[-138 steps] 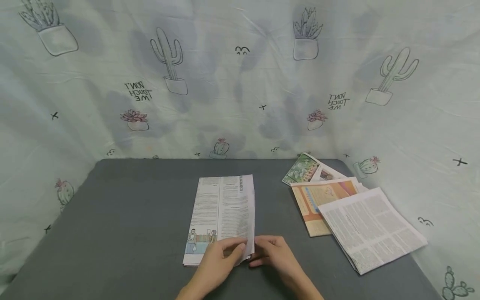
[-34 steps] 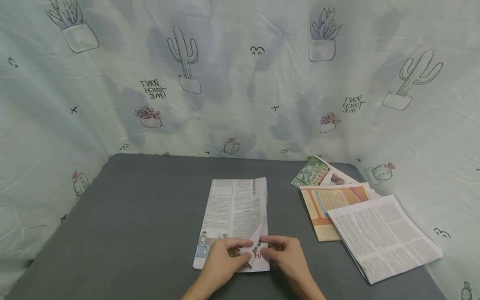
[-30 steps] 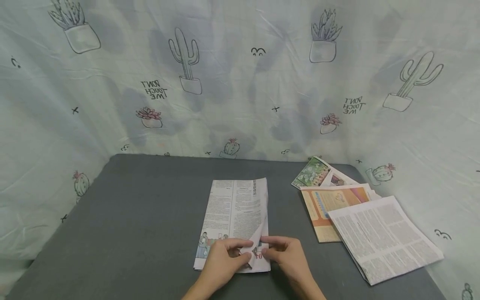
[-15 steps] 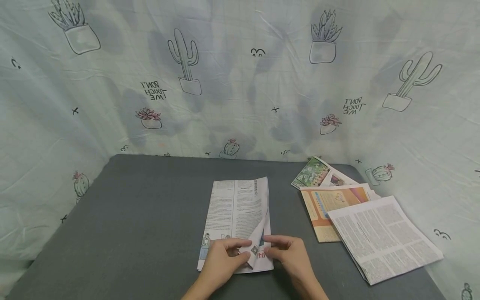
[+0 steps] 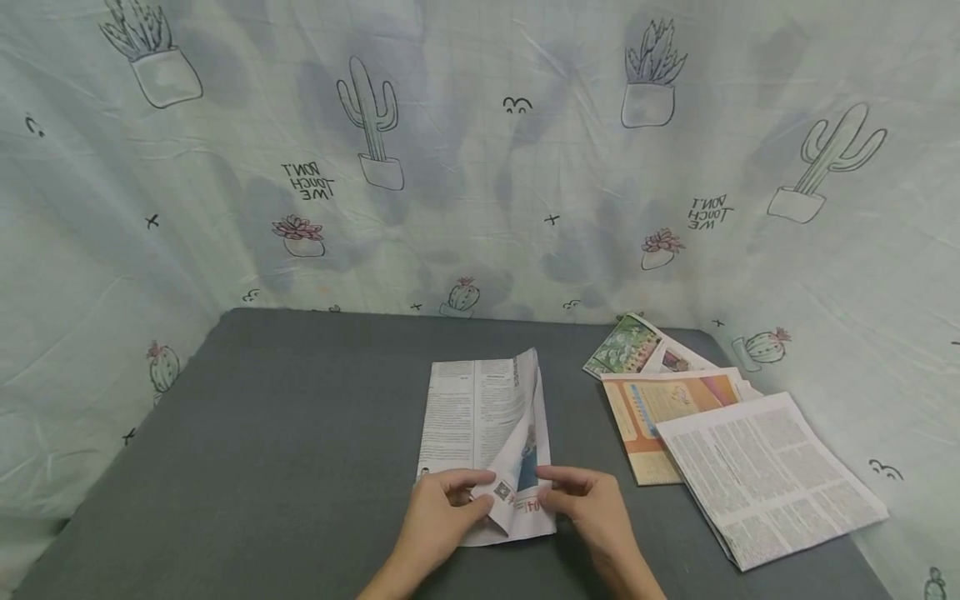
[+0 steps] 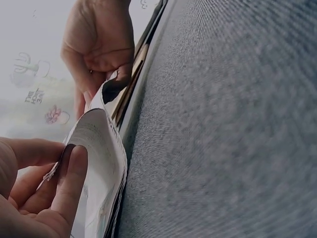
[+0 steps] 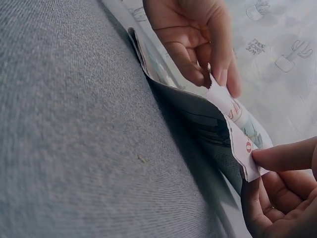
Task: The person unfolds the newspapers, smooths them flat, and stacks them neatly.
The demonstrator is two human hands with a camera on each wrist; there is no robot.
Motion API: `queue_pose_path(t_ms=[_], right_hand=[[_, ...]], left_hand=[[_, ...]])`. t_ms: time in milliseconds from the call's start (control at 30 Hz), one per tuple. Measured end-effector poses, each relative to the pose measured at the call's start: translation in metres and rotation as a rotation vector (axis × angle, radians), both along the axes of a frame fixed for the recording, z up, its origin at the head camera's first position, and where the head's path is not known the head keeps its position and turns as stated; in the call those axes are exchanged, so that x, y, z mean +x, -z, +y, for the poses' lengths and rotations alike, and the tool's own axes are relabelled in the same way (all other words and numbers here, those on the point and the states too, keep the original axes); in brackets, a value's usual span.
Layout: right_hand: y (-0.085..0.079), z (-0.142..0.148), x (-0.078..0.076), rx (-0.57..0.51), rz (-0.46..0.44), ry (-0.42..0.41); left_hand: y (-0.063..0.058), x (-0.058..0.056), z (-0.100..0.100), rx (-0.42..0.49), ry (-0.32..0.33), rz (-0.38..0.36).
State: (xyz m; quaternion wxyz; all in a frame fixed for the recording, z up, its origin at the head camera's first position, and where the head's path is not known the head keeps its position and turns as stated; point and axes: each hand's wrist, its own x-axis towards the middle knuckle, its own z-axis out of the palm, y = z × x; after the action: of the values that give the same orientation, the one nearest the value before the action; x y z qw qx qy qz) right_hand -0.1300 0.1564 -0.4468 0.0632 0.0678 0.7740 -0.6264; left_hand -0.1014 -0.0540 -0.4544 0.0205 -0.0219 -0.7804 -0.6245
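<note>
A folded newspaper lies at the front middle of the grey table, its near right corner peeled up and turned back toward the left. My left hand pinches that turned-back flap between thumb and fingers. In the left wrist view the newspaper's sheets bow apart beyond the left fingers. My right hand pinches the right edge of the layer beneath, beside the red printed number. The right wrist view shows the right thumb and fingers on that edge, raised off the table.
Several folded newspapers overlap at the right: a grey text one in front, an orange one behind, a green-pictured one at the back. A cactus-print curtain surrounds the grey table.
The newspaper's near right corner, earlier flat, is now turned back to the left, showing the red number and a blue picture. The right hand and the lower layer have shifted slightly rightward.
</note>
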Motion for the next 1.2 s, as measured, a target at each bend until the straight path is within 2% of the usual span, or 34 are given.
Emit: queue_pose_path(t_ms=[233, 400, 633, 733, 900, 1033, 1133, 1200], right_hand=[[0.002, 0.006, -0.004, 0.071, -0.018, 0.039], [0.001, 0.012, -0.006, 0.070, -0.032, 0.060], [-0.001, 0.020, -0.010, 0.055, -0.021, 0.090], [-0.001, 0.025, -0.011, 0.058, -0.013, 0.096], [-0.004, 0.032, -0.012, 0.045, -0.012, 0.116], [-0.005, 0.038, -0.013, 0.045, 0.003, 0.096], [-0.002, 0.042, -0.015, 0.034, -0.011, 0.063], [0.001, 0.045, -0.017, 0.012, -0.032, 0.046]], left_hand=[[-0.003, -0.004, -0.006, -0.013, -0.085, 0.004], [-0.012, -0.009, -0.021, 0.010, -0.075, 0.006], [-0.040, -0.015, -0.069, 0.082, -0.081, -0.023], [-0.046, -0.012, -0.095, 0.076, -0.038, -0.044], [-0.041, -0.008, -0.144, 0.063, 0.057, -0.079], [-0.032, -0.004, -0.181, 0.079, 0.112, -0.144], [-0.025, 0.001, -0.205, 0.093, 0.124, -0.184], [-0.018, 0.006, -0.217, 0.120, 0.098, -0.217]])
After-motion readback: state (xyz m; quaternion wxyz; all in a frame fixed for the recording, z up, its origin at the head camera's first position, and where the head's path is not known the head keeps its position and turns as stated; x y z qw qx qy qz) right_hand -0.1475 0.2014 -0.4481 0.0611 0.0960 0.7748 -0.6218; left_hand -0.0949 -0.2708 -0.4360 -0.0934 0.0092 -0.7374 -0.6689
